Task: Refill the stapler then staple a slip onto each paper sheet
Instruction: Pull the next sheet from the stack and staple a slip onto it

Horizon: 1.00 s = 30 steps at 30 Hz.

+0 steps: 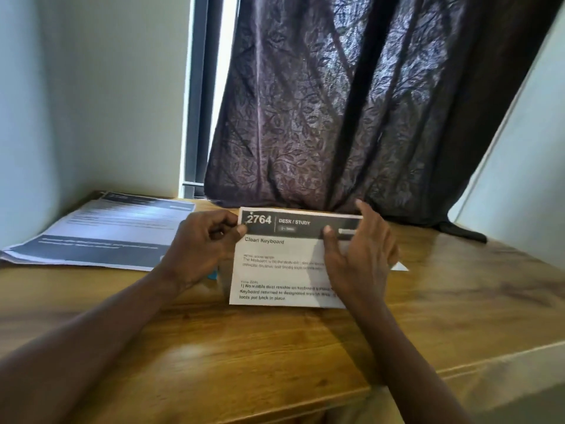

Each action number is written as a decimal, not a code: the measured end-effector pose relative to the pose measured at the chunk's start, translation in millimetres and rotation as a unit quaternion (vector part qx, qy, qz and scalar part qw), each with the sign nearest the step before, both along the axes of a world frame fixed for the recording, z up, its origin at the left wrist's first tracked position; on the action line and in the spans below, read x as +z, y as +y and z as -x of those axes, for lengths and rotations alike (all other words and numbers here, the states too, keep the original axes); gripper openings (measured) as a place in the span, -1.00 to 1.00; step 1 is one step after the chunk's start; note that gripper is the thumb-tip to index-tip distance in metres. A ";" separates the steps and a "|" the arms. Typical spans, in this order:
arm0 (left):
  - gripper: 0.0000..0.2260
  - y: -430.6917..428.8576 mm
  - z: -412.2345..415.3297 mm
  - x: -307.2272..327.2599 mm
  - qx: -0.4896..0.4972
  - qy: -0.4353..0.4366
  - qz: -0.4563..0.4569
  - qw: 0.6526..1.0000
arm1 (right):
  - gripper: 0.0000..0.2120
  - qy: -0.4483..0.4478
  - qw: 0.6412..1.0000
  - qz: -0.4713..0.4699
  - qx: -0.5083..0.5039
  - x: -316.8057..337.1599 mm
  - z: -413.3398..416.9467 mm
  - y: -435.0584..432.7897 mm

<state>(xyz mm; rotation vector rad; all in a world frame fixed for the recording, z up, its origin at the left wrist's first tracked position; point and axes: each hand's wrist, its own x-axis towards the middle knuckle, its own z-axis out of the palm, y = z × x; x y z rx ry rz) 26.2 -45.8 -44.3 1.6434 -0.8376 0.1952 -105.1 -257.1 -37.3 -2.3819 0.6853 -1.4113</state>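
Holding the printed sheet (284, 264) upright at the centre of the tabletop (275, 347), the left hand (198, 249) pinches its top-left corner and the right hand (357, 258) grips its right edge. A paper stack (101, 231) lies at ten o'clock. Best square the edges flush before stapling.

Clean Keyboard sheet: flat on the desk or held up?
The sheet is held up: left hand pinches its top corner, right hand grips its right side; print faces the camera.
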 end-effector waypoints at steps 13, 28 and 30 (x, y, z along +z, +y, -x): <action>-0.43 4.0 8.1 -5.1 0.102 -0.139 -0.393 0.903 | -0.83 -0.006 0.950 -0.307 0.049 13.9 7.5 -98.5; -0.38 -5.3 -7.7 -18.5 0.144 -0.162 -0.507 0.834 | -0.73 0.126 0.974 -0.162 -0.097 -6.4 -35.0 -234.0; -0.39 -6.5 -9.3 -19.5 0.151 -0.164 -0.501 0.837 | -0.73 0.138 0.974 -0.150 -0.097 -17.6 -39.3 -243.1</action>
